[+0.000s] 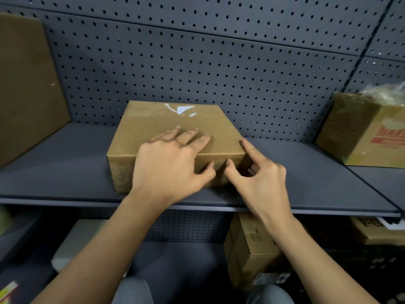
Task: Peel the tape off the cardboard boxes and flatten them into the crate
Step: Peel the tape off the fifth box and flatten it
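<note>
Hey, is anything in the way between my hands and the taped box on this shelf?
Nothing visible. The left hand rests on the box, and the right hand touches its near right corner with thumb and forefinger. The crate is out of view.

No legible txt: red print (392, 137) on rt box (359, 132) blurred, symbol label (256, 236) on lower box (245, 260) too small.

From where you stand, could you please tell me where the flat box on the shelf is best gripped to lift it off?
Take the box by its two side faces, coming from the front with one hand each side. It lies flat and low on the shelf, back towards the pegboard, with bare shelf either side; the right hand touches its near right corner.
</note>
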{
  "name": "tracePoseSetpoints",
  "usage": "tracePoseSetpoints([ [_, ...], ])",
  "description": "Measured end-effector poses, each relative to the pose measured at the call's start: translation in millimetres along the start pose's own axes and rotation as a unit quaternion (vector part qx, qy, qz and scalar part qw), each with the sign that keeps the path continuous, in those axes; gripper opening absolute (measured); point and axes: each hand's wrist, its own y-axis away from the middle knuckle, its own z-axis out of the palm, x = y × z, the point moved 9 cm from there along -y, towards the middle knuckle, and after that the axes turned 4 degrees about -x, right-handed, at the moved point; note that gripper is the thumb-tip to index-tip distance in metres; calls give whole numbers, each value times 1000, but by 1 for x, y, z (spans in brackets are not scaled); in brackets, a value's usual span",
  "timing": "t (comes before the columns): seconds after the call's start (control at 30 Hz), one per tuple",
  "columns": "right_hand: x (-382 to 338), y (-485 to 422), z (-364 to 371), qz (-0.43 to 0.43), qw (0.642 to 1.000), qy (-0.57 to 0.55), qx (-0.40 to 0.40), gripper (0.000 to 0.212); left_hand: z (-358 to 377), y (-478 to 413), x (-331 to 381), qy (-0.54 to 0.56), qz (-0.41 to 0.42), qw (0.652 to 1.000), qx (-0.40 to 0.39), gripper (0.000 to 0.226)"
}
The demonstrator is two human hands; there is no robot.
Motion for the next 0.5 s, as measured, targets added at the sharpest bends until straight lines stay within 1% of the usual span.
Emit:
tracePoseSetpoints([
  [0.2, 2, 0, 0, 12, 1000, -13, 0, 60, -2, 0, 0, -4, 0, 1000, 11, 59],
  [0.5, 2, 1, 2, 10, 1000, -3, 4, 57, 0, 1, 0, -3, 1, 1000, 14, 60],
])
